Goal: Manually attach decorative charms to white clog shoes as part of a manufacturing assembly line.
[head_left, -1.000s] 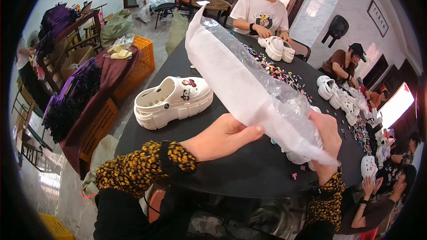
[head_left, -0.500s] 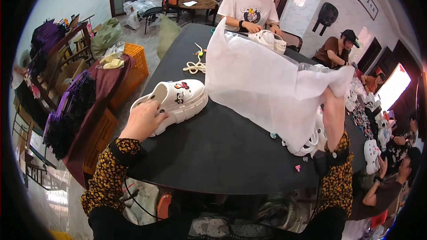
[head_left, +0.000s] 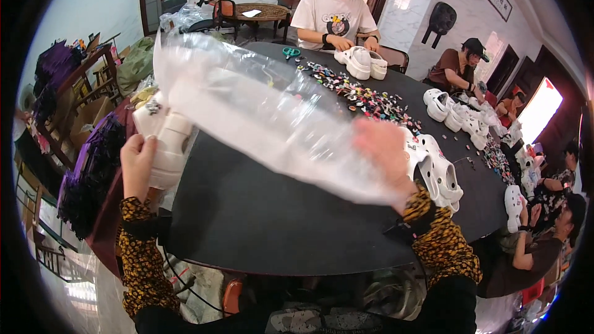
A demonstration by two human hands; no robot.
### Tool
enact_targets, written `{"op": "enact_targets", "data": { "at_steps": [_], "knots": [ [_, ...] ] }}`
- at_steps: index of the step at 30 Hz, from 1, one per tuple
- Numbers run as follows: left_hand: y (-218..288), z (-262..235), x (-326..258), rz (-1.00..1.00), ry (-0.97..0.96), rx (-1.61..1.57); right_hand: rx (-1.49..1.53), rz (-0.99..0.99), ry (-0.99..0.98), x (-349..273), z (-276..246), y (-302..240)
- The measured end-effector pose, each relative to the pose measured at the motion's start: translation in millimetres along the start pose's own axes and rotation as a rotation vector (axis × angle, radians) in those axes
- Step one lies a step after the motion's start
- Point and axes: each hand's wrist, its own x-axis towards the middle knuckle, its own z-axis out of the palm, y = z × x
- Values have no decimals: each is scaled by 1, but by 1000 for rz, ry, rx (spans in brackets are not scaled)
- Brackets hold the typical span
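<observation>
At the table's left side my left hand (head_left: 137, 164) is closed on a white clog (head_left: 171, 154), thumb and fingers on the shoe, which is held up and tilted. A white and clear plastic bag (head_left: 266, 127) stretches across in front of me, its far left end covering part of the clog. My right hand (head_left: 390, 158), smeared by motion, grips the bag's right end. Beside that hand, white clogs (head_left: 440, 176) lie on the dark table (head_left: 278, 222).
Many small colourful shoe charms (head_left: 365, 99) are strewn over the table's far half, near green scissors (head_left: 291, 52). Across the table a person handles white clogs (head_left: 362, 62). More white clogs (head_left: 458, 117) line the right side, where other people work. Purple-black bundles (head_left: 93, 167) lie at left.
My left hand has lifted the clog off the table and moved it left. My right hand has swung the bag leftward, uncovering the charms and the clogs at right.
</observation>
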Motion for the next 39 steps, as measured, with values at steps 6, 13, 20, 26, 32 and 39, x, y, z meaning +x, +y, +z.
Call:
{"op": "enact_targets", "data": {
  "at_steps": [6,13,20,26,32,39],
  "knots": [
    [5,-56,5,1,181,-42,-13,-175,-308,-4,41,-45],
    [51,-41,-5,161,150,112,-48,-76,-420,-13,67,-50],
    [90,20,-15,375,-5,112,-70,-53,-596,-4,72,-73],
    [78,106,-19,383,-145,506,-101,-1,-651,-10,54,-79],
    [33,144,-24,468,-414,733,-103,-25,-421,-17,-4,-75],
    [82,140,-37,582,-396,618,-201,325,-492,-56,-96,-44]
  ]
}}
